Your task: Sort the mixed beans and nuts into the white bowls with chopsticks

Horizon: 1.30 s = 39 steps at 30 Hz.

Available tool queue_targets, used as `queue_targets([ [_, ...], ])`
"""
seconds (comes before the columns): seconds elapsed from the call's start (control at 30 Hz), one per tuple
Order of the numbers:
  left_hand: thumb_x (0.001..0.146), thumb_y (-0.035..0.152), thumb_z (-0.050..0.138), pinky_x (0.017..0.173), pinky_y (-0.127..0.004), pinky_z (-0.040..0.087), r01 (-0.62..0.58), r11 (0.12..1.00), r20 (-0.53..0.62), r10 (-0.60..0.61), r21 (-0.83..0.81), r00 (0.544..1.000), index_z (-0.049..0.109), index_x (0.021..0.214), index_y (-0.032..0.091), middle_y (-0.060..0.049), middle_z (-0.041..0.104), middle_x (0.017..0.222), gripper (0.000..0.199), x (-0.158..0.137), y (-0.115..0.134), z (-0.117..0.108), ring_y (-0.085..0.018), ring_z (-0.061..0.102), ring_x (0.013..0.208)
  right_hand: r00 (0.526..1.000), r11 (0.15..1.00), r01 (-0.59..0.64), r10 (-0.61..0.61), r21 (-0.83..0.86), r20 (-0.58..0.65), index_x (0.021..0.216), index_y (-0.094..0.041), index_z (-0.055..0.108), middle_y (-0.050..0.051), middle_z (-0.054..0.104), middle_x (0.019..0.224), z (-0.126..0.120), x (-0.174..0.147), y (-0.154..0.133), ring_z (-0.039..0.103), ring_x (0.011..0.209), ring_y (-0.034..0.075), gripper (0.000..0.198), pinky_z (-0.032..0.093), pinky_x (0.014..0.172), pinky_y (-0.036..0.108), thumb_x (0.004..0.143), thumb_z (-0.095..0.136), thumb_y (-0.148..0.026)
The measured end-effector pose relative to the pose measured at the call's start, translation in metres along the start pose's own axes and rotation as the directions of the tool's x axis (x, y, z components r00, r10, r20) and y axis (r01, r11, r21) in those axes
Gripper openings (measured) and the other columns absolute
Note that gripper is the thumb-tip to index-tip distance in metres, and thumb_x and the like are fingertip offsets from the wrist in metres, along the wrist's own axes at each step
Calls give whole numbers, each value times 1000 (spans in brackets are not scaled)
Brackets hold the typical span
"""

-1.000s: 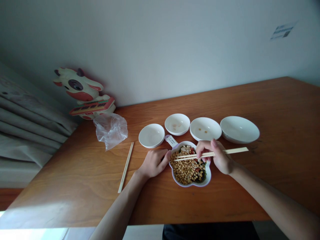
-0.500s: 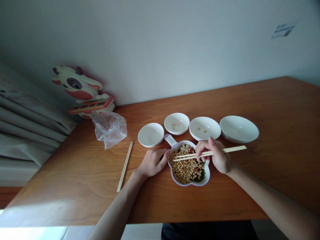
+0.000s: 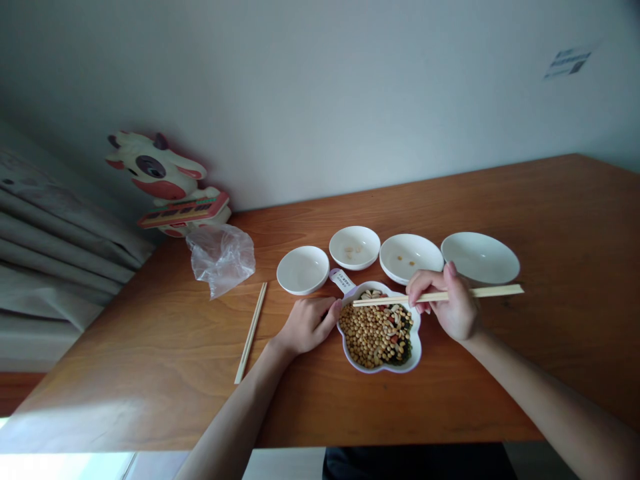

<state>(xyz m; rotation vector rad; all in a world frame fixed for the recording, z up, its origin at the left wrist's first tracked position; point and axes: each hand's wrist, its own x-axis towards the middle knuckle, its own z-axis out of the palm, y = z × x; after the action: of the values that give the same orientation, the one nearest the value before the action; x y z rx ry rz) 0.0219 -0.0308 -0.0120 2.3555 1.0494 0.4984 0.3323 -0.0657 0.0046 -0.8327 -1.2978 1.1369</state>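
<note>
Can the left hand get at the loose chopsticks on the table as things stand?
Probably yes: the loose chopsticks lie to the left of the left hand, with nothing visible blocking the way. The hand rests at the edge of the dish, so it would likely have to leave that first.

Pale chopsticks [image 3: 493, 291] overhang the lobed, bean-filled dish [image 3: 415, 354].

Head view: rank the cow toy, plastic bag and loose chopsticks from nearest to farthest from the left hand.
1. Loose chopsticks, just left of the left hand.
2. Plastic bag, farther back and left.
3. Cow toy, behind the bag.
</note>
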Motion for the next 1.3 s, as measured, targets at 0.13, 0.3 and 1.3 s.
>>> queue_targets([
  [0.13,117,43,35,66,-30,35,1,1000,2,-1,-2,1000,50,78,20,0,59,72,47,0,1,-1,-14,48,64,998,1000,13,-12,14,-67,66,-22,76,8,63,62,-1,3,-6,52,52,18,81,36,49,34,110,29,-70],
  [0.3,117,44,34,65,-30,34,2,1000,-3,-2,6,1000,50,78,20,-1,59,72,49,0,1,0,-14,48,64,999,999,-13,11,-36,-43,66,-22,75,8,63,61,-3,4,-5,52,52,19,83,37,50,35,108,26,-75],
  [1.3,117,45,33,63,-30,35,-5,1000,-3,5,3,1000,51,77,19,-1,60,71,52,0,2,-1,-13,49,63,984,981,30,5,-193,177,78,-26,76,6,63,69,-4,-5,13,55,61,23,81,41,61,40,111,15,-69],
])
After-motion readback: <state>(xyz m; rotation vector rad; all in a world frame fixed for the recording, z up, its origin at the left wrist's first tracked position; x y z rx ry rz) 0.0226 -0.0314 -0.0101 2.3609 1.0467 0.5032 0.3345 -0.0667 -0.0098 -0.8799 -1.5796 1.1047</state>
